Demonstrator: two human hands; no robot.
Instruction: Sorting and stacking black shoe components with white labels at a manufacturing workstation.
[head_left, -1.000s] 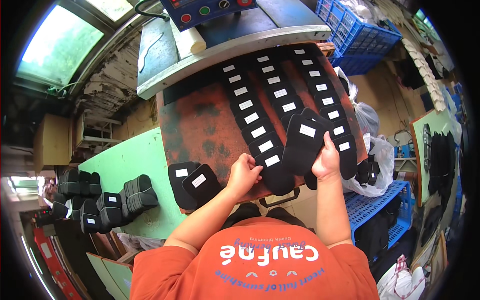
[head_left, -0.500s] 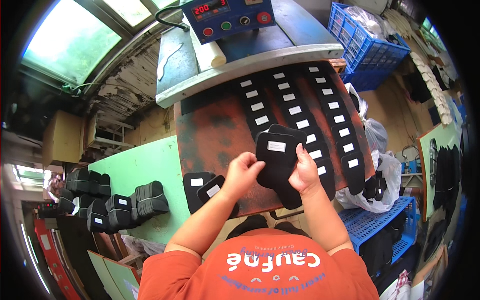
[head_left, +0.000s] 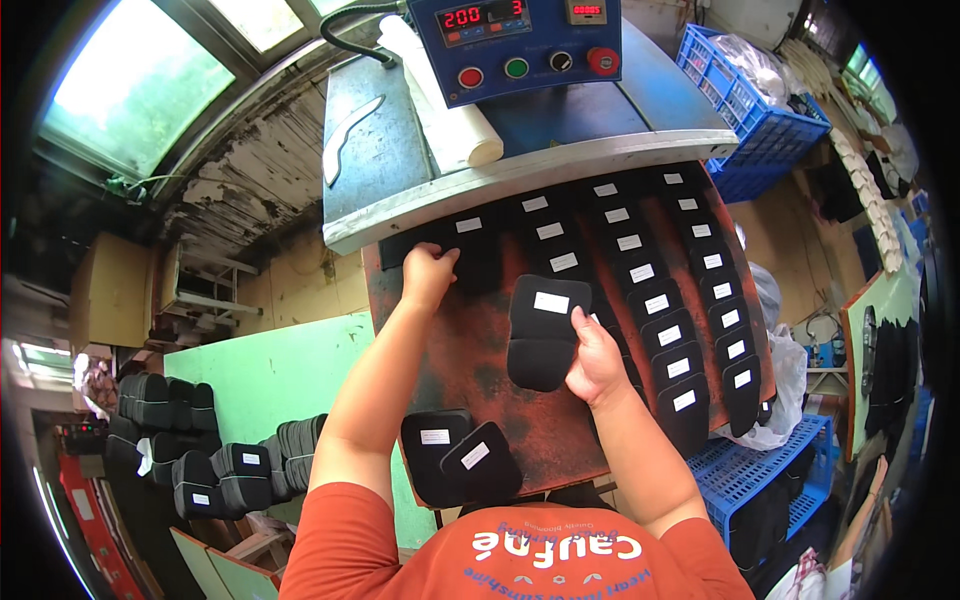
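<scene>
My right hand (head_left: pixel 598 358) grips black fabric pads (head_left: pixel 540 350), apparently a small stack, with the thumb on top beside a white label. At the far left of the reddish-brown board, my left hand (head_left: pixel 430 276) is closed, its fingertips pinching the edge of another black pad (head_left: pixel 475 262) that lies flat with its label up. Several more labelled pads (head_left: pixel 670 337) lie overlapping in rows to the right. Near the board's front left corner, two loose pads (head_left: pixel 482 462) overlap each other.
A pale metal press edge (head_left: pixel 540 168) crosses the far side of the board (head_left: pixel 440 370), below a blue control box (head_left: pixel 520 85). Stacks of black pads (head_left: pixel 245 470) stand on the green table (head_left: pixel 260 375) at left. Blue crates (head_left: pixel 745 95) and plastic bags are at right.
My left hand has moved from the held pads to the far left of the board, where a pad now lies. The right hand still holds pads. The view has shifted.
</scene>
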